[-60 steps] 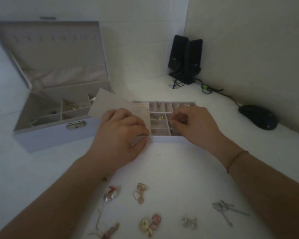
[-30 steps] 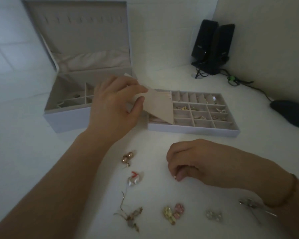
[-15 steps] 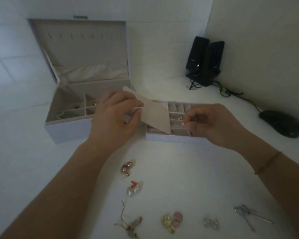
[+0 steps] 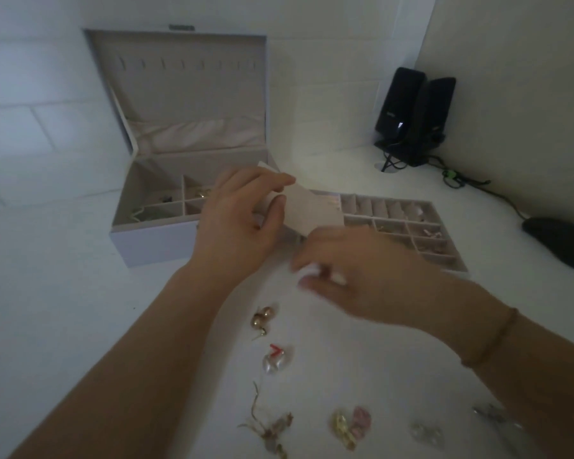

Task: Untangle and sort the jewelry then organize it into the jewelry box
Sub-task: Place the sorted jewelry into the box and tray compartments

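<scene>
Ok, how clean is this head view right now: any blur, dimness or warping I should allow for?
Head view: dim overall; the right hand is motion-blurred, so its grip cannot be read; the left hand on the card is sharper; wide-angle bending shows in the jewelry box lid; the earrings are soft.

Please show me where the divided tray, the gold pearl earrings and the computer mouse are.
divided tray [image 4: 458, 260], head view, front right rim.
gold pearl earrings [image 4: 262, 318], head view, the round beads.
computer mouse [image 4: 559, 241], head view, top of body.
</scene>
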### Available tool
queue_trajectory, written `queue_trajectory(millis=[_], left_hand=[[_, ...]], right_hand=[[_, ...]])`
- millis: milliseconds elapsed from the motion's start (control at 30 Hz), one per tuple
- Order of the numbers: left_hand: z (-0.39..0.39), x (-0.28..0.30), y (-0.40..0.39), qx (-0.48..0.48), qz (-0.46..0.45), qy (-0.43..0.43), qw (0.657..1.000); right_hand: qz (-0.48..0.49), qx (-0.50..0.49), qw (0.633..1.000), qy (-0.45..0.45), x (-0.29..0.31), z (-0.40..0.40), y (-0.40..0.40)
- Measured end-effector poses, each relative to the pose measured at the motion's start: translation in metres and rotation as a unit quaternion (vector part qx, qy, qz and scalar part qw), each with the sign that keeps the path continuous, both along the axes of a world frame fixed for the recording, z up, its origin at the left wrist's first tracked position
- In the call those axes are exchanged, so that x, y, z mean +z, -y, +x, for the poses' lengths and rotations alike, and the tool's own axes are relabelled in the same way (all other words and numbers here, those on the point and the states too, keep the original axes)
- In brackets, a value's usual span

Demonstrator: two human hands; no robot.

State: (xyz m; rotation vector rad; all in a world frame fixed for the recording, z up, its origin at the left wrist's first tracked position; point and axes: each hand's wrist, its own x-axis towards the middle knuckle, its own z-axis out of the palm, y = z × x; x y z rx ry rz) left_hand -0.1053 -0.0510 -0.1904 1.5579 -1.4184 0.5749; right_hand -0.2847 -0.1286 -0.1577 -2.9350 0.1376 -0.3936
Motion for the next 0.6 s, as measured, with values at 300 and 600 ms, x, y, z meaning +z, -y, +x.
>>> queue_trajectory(millis=[300, 600], left_hand=[[-0.001, 0.002, -0.001, 0.011, 0.009, -0.003, 1.000], [0.001, 0.001, 0.000, 0.007, 0.007, 0.009, 1.000]], right_hand=[[-0.044, 0.154, 0.983, -0.089, -0.036, 0.027, -0.018], [0.078, -0.077, 0.993, 0.038, 0.006, -0.018, 0.041]])
